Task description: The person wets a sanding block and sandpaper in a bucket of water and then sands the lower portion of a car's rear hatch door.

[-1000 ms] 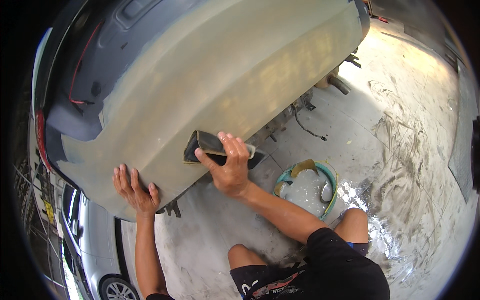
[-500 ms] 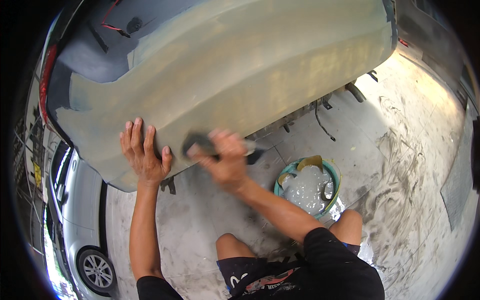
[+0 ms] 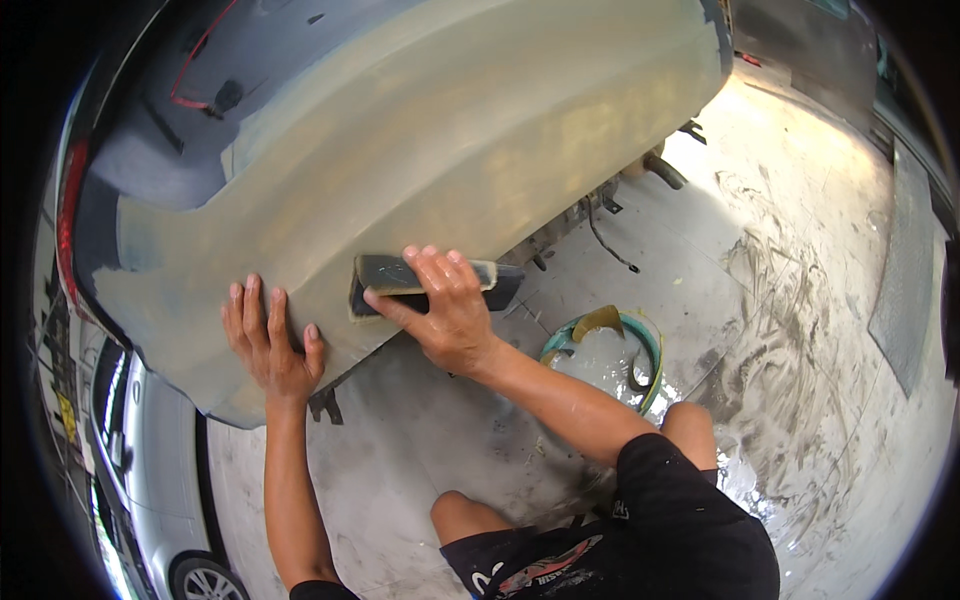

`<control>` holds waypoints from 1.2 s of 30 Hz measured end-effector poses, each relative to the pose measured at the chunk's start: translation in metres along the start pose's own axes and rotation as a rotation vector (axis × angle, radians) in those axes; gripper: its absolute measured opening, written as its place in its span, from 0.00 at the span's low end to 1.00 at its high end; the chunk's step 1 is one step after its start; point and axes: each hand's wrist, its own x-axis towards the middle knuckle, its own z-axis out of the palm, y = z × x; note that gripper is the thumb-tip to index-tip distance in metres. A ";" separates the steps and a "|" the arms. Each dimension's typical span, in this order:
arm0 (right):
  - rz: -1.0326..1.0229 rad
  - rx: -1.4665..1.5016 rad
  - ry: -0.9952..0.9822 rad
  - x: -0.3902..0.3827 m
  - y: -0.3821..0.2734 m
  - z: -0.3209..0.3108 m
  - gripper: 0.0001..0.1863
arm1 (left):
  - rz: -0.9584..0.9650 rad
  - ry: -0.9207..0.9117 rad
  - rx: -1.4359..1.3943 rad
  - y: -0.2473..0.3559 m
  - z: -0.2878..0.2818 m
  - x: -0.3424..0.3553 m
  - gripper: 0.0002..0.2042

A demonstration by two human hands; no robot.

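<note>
A long dark sanding block (image 3: 383, 272) with pale edges lies against the lower part of a car's rear body panel (image 3: 420, 150). My right hand (image 3: 458, 318) is closed round the block, thumb on the near side and fingers over the top. The panel is coated in dull beige-green filler, with bluish-grey patches at its upper left. Flat on the panel, left of the block, my left hand (image 3: 270, 345) rests with its fingers spread and holds nothing. The block's working face is hidden against the panel.
A green basin (image 3: 655, 358) of cloudy water, with bent sandpaper pieces (image 3: 600, 319) at its rim, stands on the floor near my knee. Brackets and a hanging black cable (image 3: 610, 245) stick out under the panel. A silver car (image 3: 165, 460) is parked at left.
My right hand and the sanding block, blurred before, now show sharply, at nearly the same spot on the panel. My left hand stays flat. The whole view has shifted slightly.
</note>
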 end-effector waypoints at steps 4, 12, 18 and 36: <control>0.013 -0.286 0.420 0.042 0.069 -0.056 0.26 | 0.014 -0.001 0.011 -0.002 -0.003 0.000 0.24; 0.000 -0.293 0.509 0.059 0.102 -0.071 0.30 | 0.053 -0.020 0.033 -0.001 -0.007 0.002 0.26; -0.085 -0.389 0.569 0.084 0.156 -0.135 0.30 | 0.058 -0.032 0.034 0.005 -0.005 0.004 0.25; 0.066 -0.328 0.585 0.056 0.132 -0.102 0.33 | 0.022 -0.012 0.057 -0.004 -0.002 -0.001 0.25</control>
